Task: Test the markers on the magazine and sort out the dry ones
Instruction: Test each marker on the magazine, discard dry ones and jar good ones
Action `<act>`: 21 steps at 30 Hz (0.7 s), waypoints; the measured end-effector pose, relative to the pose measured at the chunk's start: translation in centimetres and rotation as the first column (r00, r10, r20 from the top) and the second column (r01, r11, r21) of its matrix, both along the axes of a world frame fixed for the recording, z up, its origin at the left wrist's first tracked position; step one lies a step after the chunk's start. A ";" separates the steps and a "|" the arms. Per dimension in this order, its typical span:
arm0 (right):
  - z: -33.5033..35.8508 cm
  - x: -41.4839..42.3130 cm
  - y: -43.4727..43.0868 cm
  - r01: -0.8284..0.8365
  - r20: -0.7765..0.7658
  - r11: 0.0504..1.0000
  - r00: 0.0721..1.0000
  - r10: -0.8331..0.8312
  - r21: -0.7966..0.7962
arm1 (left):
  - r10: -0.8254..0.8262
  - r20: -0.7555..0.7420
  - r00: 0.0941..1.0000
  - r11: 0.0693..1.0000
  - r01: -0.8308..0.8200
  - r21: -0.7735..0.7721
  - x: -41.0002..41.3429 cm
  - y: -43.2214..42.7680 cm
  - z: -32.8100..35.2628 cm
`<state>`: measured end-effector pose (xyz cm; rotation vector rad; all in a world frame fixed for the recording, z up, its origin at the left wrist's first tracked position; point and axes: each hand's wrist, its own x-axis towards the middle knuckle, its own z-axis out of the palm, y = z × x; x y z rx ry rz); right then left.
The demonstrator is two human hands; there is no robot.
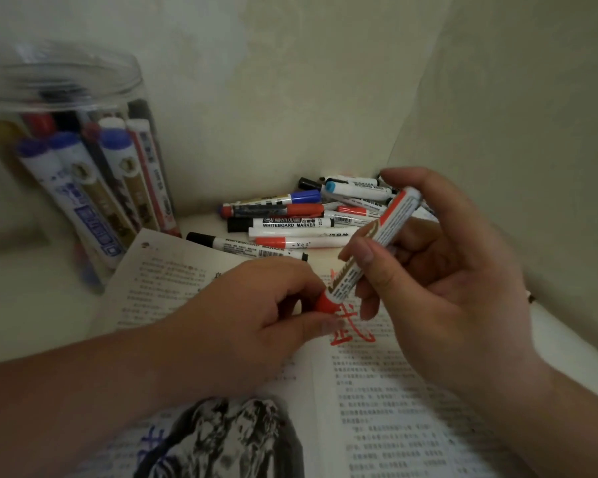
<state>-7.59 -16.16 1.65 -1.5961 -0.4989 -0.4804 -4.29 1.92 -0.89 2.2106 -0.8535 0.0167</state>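
Capping, probably, of red marker (392,220) tilted just above magazine (377,391): right hand (456,270) wrapped round barrel, left hand (252,305) pinching red cap (327,301) at lower end. Red strokes (353,334) on page beneath, so likely not dry. Loose pile (287,224) behind and crowded jar (83,160) at left: plenty seemingly untested.

Left hand (256,305) hides end of red marker (380,241); jar (83,167) blurred; magazine (377,391) cropped below.

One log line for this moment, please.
right hand grips red marker | left hand pinches its cap | over magazine bearing red mark
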 end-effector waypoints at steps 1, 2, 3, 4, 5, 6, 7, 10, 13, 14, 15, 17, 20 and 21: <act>0.0 0.0 0.0 -0.003 -0.005 1.000 1.000 0.003 0.004 | 0.012 -0.005 1.000 1.000 -0.012 -0.012 0.0 0.0 0.1; 0.0 0.0 0.0 -0.007 -0.018 1.000 1.000 0.007 0.015 | 0.018 -0.012 1.000 1.000 -0.018 -0.018 0.1 0.0 0.2; 0.0 0.0 -0.1 -0.014 -0.036 1.000 0.999 0.015 0.026 | 0.017 -0.022 1.000 1.000 -0.017 -0.015 0.1 0.0 0.3; -0.2 0.0 -0.2 -0.023 -0.058 0.999 0.998 0.025 0.036 | 0.014 -0.034 0.999 1.000 -0.014 -0.008 0.2 -0.1 0.4; -0.3 0.0 -0.4 -0.029 -0.078 0.999 0.996 0.032 0.042 | 0.014 -0.047 0.999 1.000 -0.015 -0.006 0.2 -0.2 0.4; -0.5 0.0 -0.5 -0.027 -0.088 0.999 0.996 0.031 0.047 | 0.019 -0.052 0.998 1.000 -0.020 -0.013 0.3 -0.2 0.3; -0.7 0.0 -0.6 -0.016 -0.089 0.998 0.996 0.021 0.055 | 0.026 -0.049 0.998 0.999 -0.027 -0.032 0.4 -0.3 0.3; -0.6 0.4 -0.6 0.036 -0.068 0.990 0.997 -0.027 0.133 | 0.044 -0.058 0.997 0.991 -0.051 -0.127 0.4 -0.1 0.3; 0.1 0.6 -0.4 0.108 -0.062 0.977 0.993 -0.098 0.185 | 0.074 -0.235 0.969 0.949 -0.140 -0.282 0.6 0.1 0.7; 0.4 0.7 -0.2 0.119 -0.069 0.976 0.992 -0.107 0.184 | 0.094 -0.295 0.951 0.924 -0.194 -0.330 0.7 0.1 0.9; 0.7 0.7 0.0 0.112 -0.082 0.978 0.992 -0.099 0.177 | 0.111 -0.337 0.935 0.899 -0.239 -0.367 0.8 0.1 0.9; 1.5 0.9 0.5 0.073 -0.109 0.987 0.992 -0.058 0.145 | 0.125 -0.400 0.908 0.847 -0.307 -0.434 1.1 -0.2 1.0; 3.9 1.6 2.0 0.056 -0.038 0.995 0.998 -0.053 0.077 | 0.113 -0.525 0.843 0.720 -0.434 -0.542 1.6 -0.1 1.2; 5.2 2.1 2.8 0.061 0.019 0.995 0.998 -0.063 0.076 | 0.102 -0.566 0.818 0.680 -0.473 -0.560 1.8 0.1 1.4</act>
